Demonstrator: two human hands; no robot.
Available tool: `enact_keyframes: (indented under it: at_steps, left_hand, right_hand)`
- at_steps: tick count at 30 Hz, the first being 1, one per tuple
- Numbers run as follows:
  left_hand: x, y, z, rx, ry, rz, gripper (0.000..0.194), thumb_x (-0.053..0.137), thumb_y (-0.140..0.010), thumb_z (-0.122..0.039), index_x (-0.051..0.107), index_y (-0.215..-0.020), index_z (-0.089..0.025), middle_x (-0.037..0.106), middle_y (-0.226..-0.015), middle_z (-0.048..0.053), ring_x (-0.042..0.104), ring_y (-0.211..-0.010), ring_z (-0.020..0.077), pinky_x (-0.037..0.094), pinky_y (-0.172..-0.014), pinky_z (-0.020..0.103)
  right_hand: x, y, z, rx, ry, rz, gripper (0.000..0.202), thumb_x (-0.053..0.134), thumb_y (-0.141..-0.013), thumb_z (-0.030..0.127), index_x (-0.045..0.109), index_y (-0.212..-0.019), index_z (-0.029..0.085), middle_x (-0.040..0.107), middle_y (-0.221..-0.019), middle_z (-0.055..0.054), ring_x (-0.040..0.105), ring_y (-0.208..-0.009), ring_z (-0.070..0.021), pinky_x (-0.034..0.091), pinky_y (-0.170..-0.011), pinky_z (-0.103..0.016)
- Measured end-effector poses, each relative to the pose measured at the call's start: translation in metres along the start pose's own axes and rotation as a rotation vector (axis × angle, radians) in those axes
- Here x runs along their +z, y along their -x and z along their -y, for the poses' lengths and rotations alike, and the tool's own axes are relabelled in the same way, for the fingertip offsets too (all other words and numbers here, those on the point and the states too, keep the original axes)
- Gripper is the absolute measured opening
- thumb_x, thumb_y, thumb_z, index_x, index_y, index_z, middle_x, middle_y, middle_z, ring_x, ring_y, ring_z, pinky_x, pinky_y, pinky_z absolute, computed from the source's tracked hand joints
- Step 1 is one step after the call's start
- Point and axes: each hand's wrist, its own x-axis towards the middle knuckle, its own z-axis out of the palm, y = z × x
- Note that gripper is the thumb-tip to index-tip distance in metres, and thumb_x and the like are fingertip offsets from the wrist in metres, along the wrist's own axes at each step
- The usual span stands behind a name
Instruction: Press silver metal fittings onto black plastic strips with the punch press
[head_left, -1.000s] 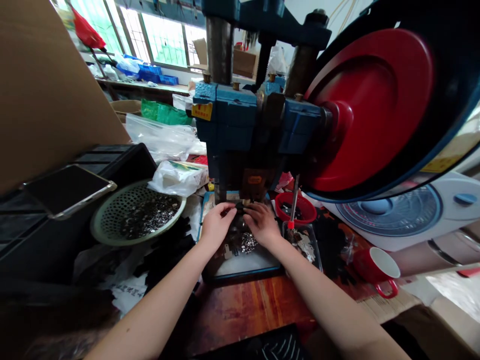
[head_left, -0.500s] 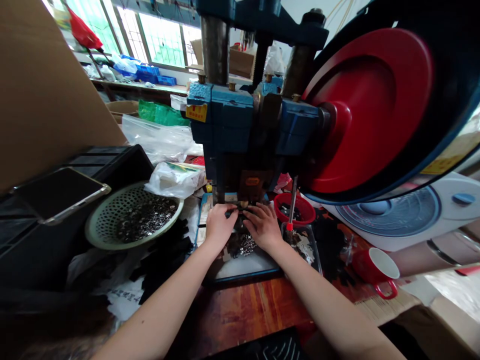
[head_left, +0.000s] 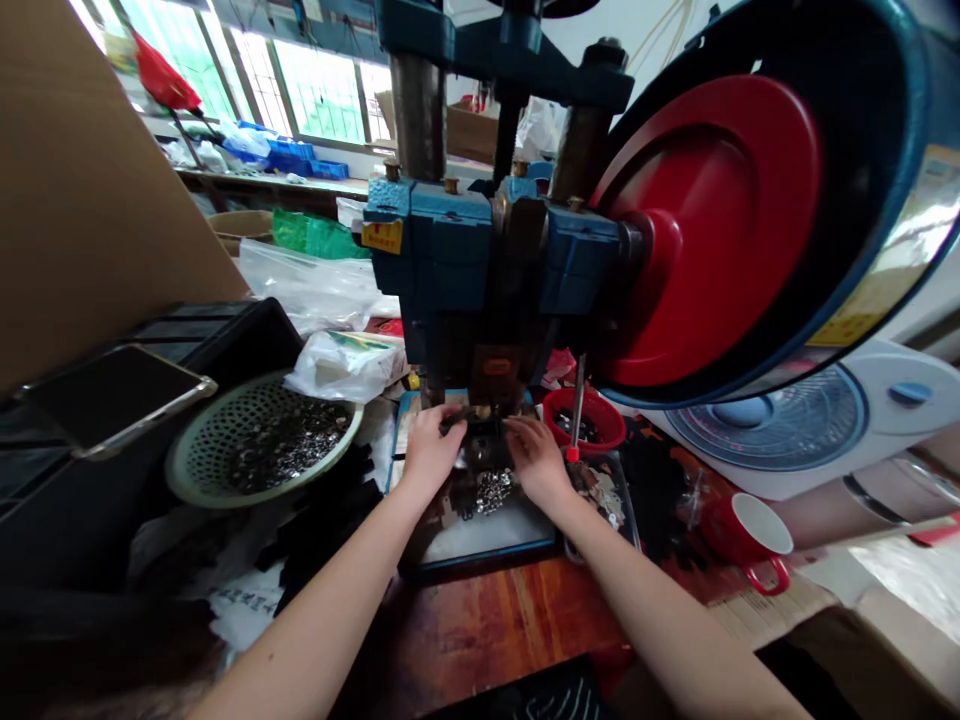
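A blue press (head_left: 450, 240) stands in front of me, with a dark die area (head_left: 486, 425) at its base. My left hand (head_left: 431, 447) is at the left side of the die, its thumb and fingers closed in a pinch; whatever is between them is too dark and small to name. To the right of the die, my right hand (head_left: 538, 460) has its fingers stretched out towards it, fingertips close to the die's edge. Small shiny metal pieces (head_left: 493, 492) lie in a pile between the hands, on the blue-rimmed tray (head_left: 480, 550) under the press.
On the left are a pale green basket (head_left: 187, 450) of small metal parts and a phone (head_left: 116, 395). A red bowl (head_left: 611, 425), a clear box of scraps (head_left: 626, 500) and a red mug (head_left: 739, 530) stand on the right. The press's large red wheel (head_left: 720, 230) overhangs that side.
My hands have moved apart, the right one shifting a little right and away from the die. More of the die and metal pieces shows between them. The camera view has shifted slightly.
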Motion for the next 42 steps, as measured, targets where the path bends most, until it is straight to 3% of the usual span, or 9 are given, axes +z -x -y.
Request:
enact_keyframes:
  at_steps: [4, 7, 11, 19, 25, 29, 34, 39, 42]
  left_hand:
    - [-0.023, 0.019, 0.002, -0.035, -0.016, -0.065, 0.029, 0.053, -0.078, -0.035, 0.063, -0.103, -0.022, 0.059, -0.101, 0.006, 0.056, -0.089, 0.0209, 0.046, -0.082, 0.036]
    - [-0.037, 0.037, 0.007, -0.050, -0.013, -0.057, 0.028, 0.053, -0.079, -0.036, 0.062, -0.102, -0.023, 0.058, -0.102, 0.005, 0.056, -0.091, 0.0215, 0.047, -0.077, 0.034]
    - [-0.053, 0.062, 0.020, 0.012, -0.078, -0.061, 0.026, 0.051, -0.081, -0.036, 0.062, -0.100, -0.022, 0.058, -0.105, 0.006, 0.054, -0.101, 0.0230, 0.045, -0.083, 0.034]
    - [-0.113, 0.106, 0.068, 0.040, -0.428, 0.065, 0.032, 0.047, -0.082, -0.046, 0.064, -0.098, -0.025, 0.061, -0.105, 0.006, 0.056, -0.100, 0.0261, 0.041, -0.091, 0.042]
    - [-0.126, 0.135, 0.096, -0.038, -0.631, 0.191, 0.049, 0.048, -0.080, -0.050, 0.057, -0.118, -0.021, 0.053, -0.125, 0.011, 0.050, -0.113, 0.0297, 0.039, -0.096, 0.045]
    - [-0.124, 0.128, 0.099, -0.054, -0.661, 0.157, 0.047, 0.042, -0.083, -0.047, 0.056, -0.118, -0.019, 0.055, -0.121, 0.011, 0.052, -0.110, 0.0277, 0.040, -0.095, 0.042]
    - [-0.124, 0.100, 0.108, -0.078, -0.690, 0.116, 0.040, 0.039, -0.085, -0.039, 0.057, -0.114, -0.019, 0.059, -0.114, 0.010, 0.056, -0.104, 0.0254, 0.042, -0.091, 0.038]
    - [-0.125, 0.084, 0.117, -0.102, -0.748, 0.236, 0.041, 0.038, -0.085, -0.041, 0.060, -0.112, -0.019, 0.063, -0.106, 0.011, 0.061, -0.094, 0.0257, 0.046, -0.083, 0.036]
    - [-0.126, 0.085, 0.120, -0.050, -0.768, 0.256, 0.042, 0.036, -0.085, -0.042, 0.062, -0.110, -0.020, 0.063, -0.104, 0.010, 0.061, -0.091, 0.0260, 0.046, -0.081, 0.035]
  right_hand:
    - [-0.021, 0.033, -0.012, 0.424, -0.547, -0.139, 0.063, 0.020, -0.088, 0.064, 0.063, -0.096, 0.018, 0.069, -0.092, -0.010, 0.064, -0.089, -0.0223, 0.049, -0.078, -0.037]
    - [-0.035, 0.045, -0.011, 0.434, -0.716, -0.124, 0.064, 0.023, -0.085, 0.068, 0.064, -0.094, 0.019, 0.069, -0.089, -0.009, 0.065, -0.087, -0.0221, 0.050, -0.078, -0.036]
    - [-0.037, 0.041, -0.013, 0.384, -0.614, -0.085, 0.047, 0.044, -0.083, 0.061, 0.065, -0.086, 0.020, 0.069, -0.088, -0.007, 0.063, -0.085, -0.0216, 0.048, -0.079, -0.035]
    - [-0.020, 0.049, -0.018, 0.226, -0.399, 0.089, 0.051, 0.039, -0.083, 0.061, 0.063, -0.102, 0.021, 0.069, -0.087, -0.007, 0.064, -0.084, -0.0225, 0.049, -0.077, -0.035]
    - [0.001, 0.001, -0.006, 0.211, -0.054, 0.046, 0.039, 0.046, -0.084, 0.048, 0.063, -0.103, 0.019, 0.067, -0.093, -0.007, 0.062, -0.085, -0.0211, 0.046, -0.078, -0.034]
    - [0.020, -0.026, -0.008, 0.246, -0.037, 0.111, 0.034, 0.059, -0.074, 0.046, 0.065, -0.093, 0.019, 0.067, -0.085, -0.005, 0.062, -0.080, -0.0206, 0.045, -0.071, -0.031]
    - [0.012, -0.026, -0.022, 0.417, -0.315, -0.158, 0.029, 0.067, -0.062, 0.046, 0.059, -0.067, 0.018, 0.057, -0.056, 0.002, 0.054, -0.056, -0.0158, 0.042, -0.056, -0.028]
    - [-0.025, -0.001, -0.036, 0.540, -0.619, -0.360, 0.043, 0.060, -0.069, 0.052, 0.057, -0.094, 0.018, 0.064, -0.068, 0.000, 0.058, -0.056, -0.0156, 0.045, -0.055, -0.029]
    - [-0.033, 0.025, -0.028, 0.539, -0.561, -0.283, 0.039, 0.062, -0.071, 0.045, 0.060, -0.100, 0.018, 0.068, -0.081, -0.004, 0.063, -0.070, -0.0195, 0.048, -0.066, -0.033]
